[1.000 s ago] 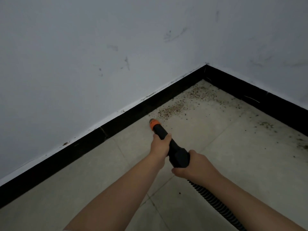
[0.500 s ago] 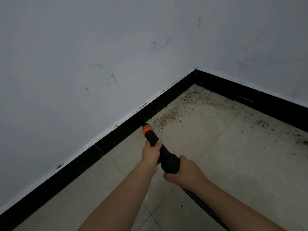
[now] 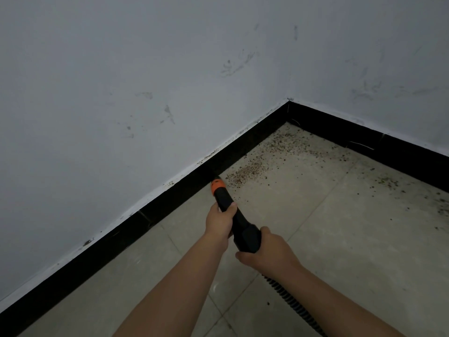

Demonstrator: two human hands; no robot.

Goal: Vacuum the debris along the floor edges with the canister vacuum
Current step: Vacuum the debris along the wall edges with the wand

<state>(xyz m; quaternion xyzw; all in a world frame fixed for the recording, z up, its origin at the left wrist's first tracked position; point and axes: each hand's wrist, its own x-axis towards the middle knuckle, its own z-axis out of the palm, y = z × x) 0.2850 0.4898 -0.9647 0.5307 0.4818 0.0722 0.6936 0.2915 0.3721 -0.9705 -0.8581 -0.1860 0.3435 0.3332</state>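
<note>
I hold a black vacuum wand [image 3: 237, 221] with an orange collar [image 3: 218, 185] near its tip. My left hand [image 3: 220, 221] grips the wand's front part, and my right hand [image 3: 266, 251] grips its thicker rear end. The ribbed black hose [image 3: 290, 302] trails back below my right forearm. The tip points at the black baseboard [image 3: 184, 188], where its end is lost against the dark. A patch of brown debris [image 3: 247, 172] lies just right of the tip along the baseboard, with more crumbs [image 3: 286, 144] reaching into the corner. The canister is out of view.
Two white scuffed walls [image 3: 145, 81] meet at a corner [image 3: 289, 100], both lined with black baseboard. Beige floor tiles [image 3: 352, 239] spread to the right and toward me. Scattered dark specks [image 3: 388, 183] lie by the right wall's baseboard.
The wand tip has shifted left and closer to the baseboard, near the start of the brown debris patch. Both hands keep the same grip. The view has tilted slightly.
</note>
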